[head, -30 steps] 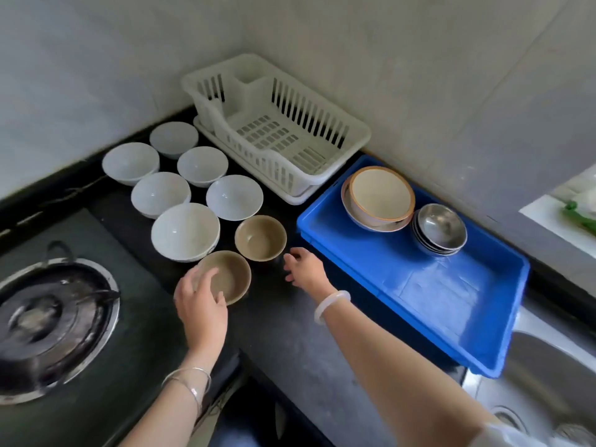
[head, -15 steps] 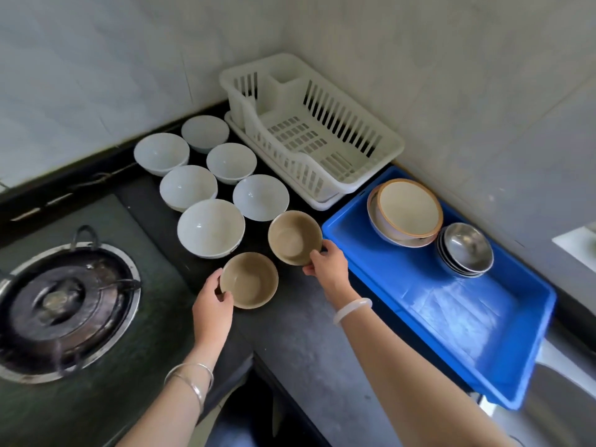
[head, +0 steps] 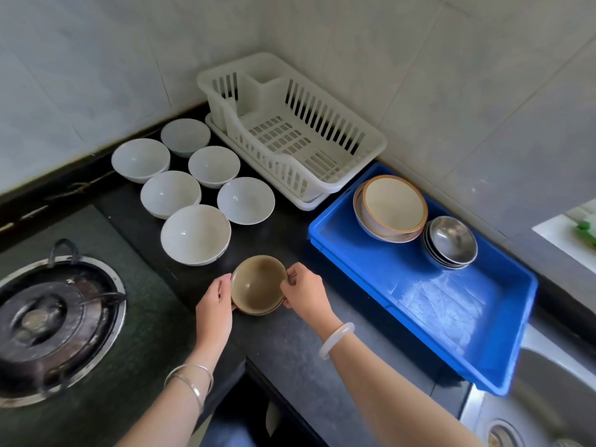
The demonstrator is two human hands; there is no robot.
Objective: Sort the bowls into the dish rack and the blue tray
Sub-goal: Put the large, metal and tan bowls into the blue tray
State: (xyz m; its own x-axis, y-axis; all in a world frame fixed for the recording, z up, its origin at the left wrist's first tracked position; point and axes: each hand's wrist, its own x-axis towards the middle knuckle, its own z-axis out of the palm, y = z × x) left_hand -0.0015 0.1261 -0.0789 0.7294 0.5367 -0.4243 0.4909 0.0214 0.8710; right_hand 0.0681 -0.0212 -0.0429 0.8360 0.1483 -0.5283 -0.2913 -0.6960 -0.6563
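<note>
On the black counter (head: 290, 343), front and centre, you have the brown bowls (head: 258, 282) between both hands. There are two of them, one nested in the other. A second rim shows just under the upper one along the near edge. The stack is upright, mouth up. Whether its base rests on the counter or sits just off it cannot be told from this angle.

Left hand (head: 214, 306): your fingers curl against the left wall of the stack, thumb up near the rim.

Right hand (head: 304, 291): your thumb and bent fingers pinch the right rim.

Both hands are in contact with the stack, one on each side.

Behind the stack, toward the wall, stand six white bowls (head: 195, 233), all upright and grouped close together, the largest nearest you. That one is near the brown bowls but apart from them.

White dish rack (head: 374, 140): in the back corner on its drip tray, just right of the white bowls.

Blue tray (head: 435, 301): right of the brown bowls, with one far corner close to the rack. At its far end is a tilted stack of cream bowls (head: 393, 201) with an orange rim. Just beside them is a stack of steel bowls (head: 451, 238).

Also noted: gas burner (head: 48, 321) at your left and steel sink (head: 548, 398) at lower right. You wear silver bangles (head: 190, 379) on the left wrist and a pale bangle (head: 335, 340) on the right.
</note>
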